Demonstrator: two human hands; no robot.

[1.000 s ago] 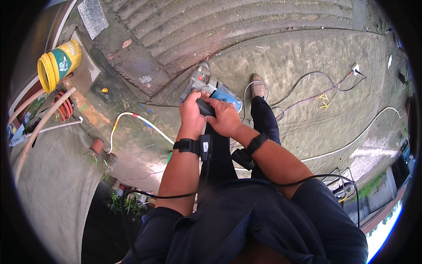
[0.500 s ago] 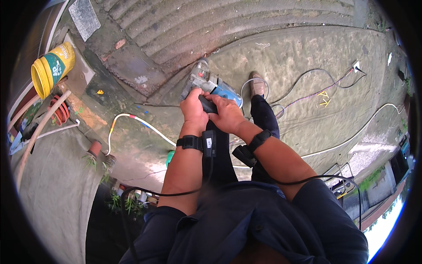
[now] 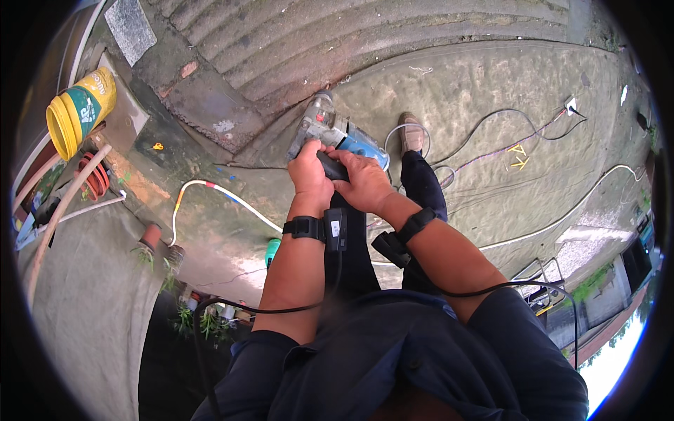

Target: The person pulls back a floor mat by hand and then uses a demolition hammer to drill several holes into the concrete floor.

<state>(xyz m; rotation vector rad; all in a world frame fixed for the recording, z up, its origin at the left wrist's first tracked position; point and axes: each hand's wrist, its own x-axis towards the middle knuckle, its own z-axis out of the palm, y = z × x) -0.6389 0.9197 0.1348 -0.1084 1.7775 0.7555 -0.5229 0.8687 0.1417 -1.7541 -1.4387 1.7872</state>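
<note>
Blue-and-grey, bulky, metal-headed power tool [image 3: 338, 131]: our left hand [image 3: 309, 173] and right hand [image 3: 364, 181] both grip its rounded black handle [image 3: 332, 167], likely for steadiness.

Blue-and-grey power tool [image 3: 338, 131], dark handle [image 3: 333, 167], held aslant, seemingly dusty

Lettering [image 3: 86, 114] on yellow bucket [image 3: 79, 105], white label [image 3: 335, 228] on wrist box [image 3: 338, 242] (unreadably small)
</note>
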